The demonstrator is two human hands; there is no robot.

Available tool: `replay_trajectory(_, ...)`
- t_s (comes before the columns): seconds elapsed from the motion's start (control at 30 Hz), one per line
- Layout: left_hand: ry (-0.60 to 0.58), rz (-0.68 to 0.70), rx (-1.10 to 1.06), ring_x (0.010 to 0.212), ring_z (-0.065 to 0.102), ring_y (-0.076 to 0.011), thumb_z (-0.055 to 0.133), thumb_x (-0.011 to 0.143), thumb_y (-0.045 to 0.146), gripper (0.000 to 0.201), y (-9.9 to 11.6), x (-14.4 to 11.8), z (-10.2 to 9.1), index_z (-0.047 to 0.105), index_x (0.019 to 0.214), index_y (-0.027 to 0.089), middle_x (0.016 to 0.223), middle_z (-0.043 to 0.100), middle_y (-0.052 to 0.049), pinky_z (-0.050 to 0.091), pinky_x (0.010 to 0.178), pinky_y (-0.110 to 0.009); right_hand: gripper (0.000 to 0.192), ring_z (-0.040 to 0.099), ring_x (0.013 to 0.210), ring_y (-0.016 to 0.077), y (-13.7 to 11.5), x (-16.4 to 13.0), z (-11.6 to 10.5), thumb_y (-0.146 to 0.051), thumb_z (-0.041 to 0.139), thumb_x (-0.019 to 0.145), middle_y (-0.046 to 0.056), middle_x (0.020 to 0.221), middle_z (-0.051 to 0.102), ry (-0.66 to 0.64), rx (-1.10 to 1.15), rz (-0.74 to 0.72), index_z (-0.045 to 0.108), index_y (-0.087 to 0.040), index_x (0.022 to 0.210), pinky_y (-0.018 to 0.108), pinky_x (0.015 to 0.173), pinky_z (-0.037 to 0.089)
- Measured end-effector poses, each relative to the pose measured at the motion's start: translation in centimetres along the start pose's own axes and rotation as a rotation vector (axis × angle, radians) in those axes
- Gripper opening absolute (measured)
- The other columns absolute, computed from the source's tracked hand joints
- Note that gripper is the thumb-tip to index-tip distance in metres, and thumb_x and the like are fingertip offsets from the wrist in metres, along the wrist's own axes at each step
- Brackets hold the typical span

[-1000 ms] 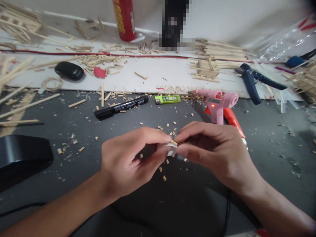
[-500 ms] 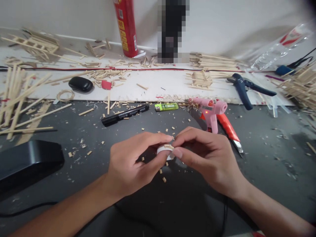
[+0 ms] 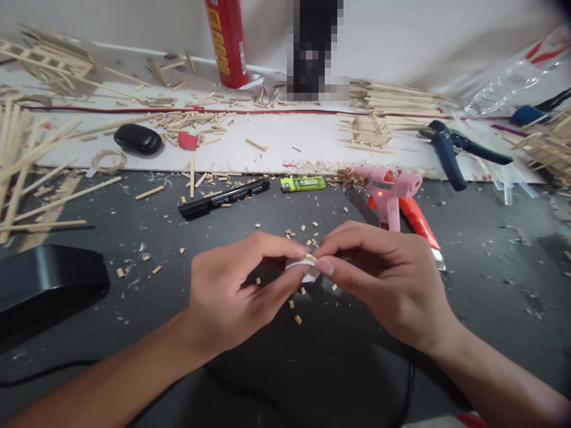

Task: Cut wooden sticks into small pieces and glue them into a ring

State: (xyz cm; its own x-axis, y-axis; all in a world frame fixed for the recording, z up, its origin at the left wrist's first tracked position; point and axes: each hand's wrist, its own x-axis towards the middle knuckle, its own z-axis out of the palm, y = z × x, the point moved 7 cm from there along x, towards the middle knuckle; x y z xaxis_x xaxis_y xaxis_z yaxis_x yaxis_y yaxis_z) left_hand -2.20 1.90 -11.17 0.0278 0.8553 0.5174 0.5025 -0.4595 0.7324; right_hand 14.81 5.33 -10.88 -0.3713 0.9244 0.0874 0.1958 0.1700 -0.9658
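Observation:
My left hand (image 3: 232, 288) pinches a small white round piece (image 3: 302, 265) between thumb and fingers over the dark table. My right hand (image 3: 386, 276) meets it from the right, its fingertips pressing a tiny wooden bit (image 3: 311, 258) onto the top of the white piece. Both hands hover just above the table, over several small wood chips (image 3: 296, 309). Most of the white piece is hidden by my fingers.
A pink glue gun (image 3: 389, 189) with a lit red lamp stands behind my right hand, beside an orange cutter (image 3: 420, 224). A black marker (image 3: 223, 198), green lighter (image 3: 302, 183), blue pliers (image 3: 455, 151), red can (image 3: 226, 40), black case (image 3: 137, 138) and wood sticks (image 3: 31, 154) lie about.
The view shifted a little; my hands stay pinched together on the white piece, with my right fingertips closing more tightly over its top.

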Motion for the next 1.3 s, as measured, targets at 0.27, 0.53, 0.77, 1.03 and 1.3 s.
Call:
replay_trajectory(0.27,0.001,0.059,-0.044,0.082,0.084,-0.0173,0.084,0.089,0.017,0.016,0.4,0.1,0.0,0.075,0.093,0.029,0.094,0.085,0.006,0.071,0.079,-0.026,0.011,0.067,0.073,0.0102,-0.6,0.1,-0.2,-0.014,0.084,0.088,-0.004,0.084,0.078,-0.022,-0.077,-0.054,0.080,-0.024,0.087,0.021,0.065,0.051)
replay_trajectory(0.53,-0.044,0.049,-0.020,0.077,0.083,-0.0183,0.082,0.092,0.022,0.010,0.5,0.1,0.1,0.074,0.089,0.028,0.094,0.086,0.005,0.071,0.067,-0.026,0.010,0.068,0.071,0.0115,-0.9,0.1,-0.6,-0.016,0.086,0.088,-0.003,0.082,0.078,-0.044,-0.137,-0.062,0.080,-0.024,0.086,0.023,0.065,0.052)
replay_trajectory(0.77,-0.036,0.064,0.008,0.071,0.082,-0.0176,0.082,0.093,0.024,0.010,0.7,0.1,0.1,0.074,0.088,0.029,0.093,0.085,0.005,0.069,0.059,-0.026,0.007,0.068,0.071,0.0138,-0.8,0.2,-0.5,-0.021,0.087,0.088,-0.002,0.082,0.078,-0.065,-0.158,-0.073,0.081,-0.025,0.087,0.026,0.067,0.054)
replay_trajectory(1.03,0.023,-0.061,0.013,0.078,0.082,-0.0165,0.082,0.092,0.026,0.009,-0.4,0.2,0.0,0.076,0.095,0.031,0.091,0.084,0.005,0.069,0.073,-0.026,0.006,0.067,0.074,0.0151,-0.3,0.3,-0.9,-0.028,0.081,0.093,0.000,0.083,0.076,-0.021,-0.103,-0.022,0.078,-0.024,0.090,0.026,0.063,0.051)
replay_trajectory(1.3,0.060,-0.369,-0.273,0.079,0.078,-0.0122,0.083,0.083,0.020,0.025,-3.2,1.2,0.4,0.070,0.105,0.024,0.092,0.079,0.001,0.063,0.069,-0.017,0.049,0.040,0.050,0.0093,-2.4,0.4,-1.8,-0.034,0.067,0.098,-0.005,0.052,0.046,0.010,-0.723,-0.223,0.043,-0.021,0.057,0.029,0.053,0.029)
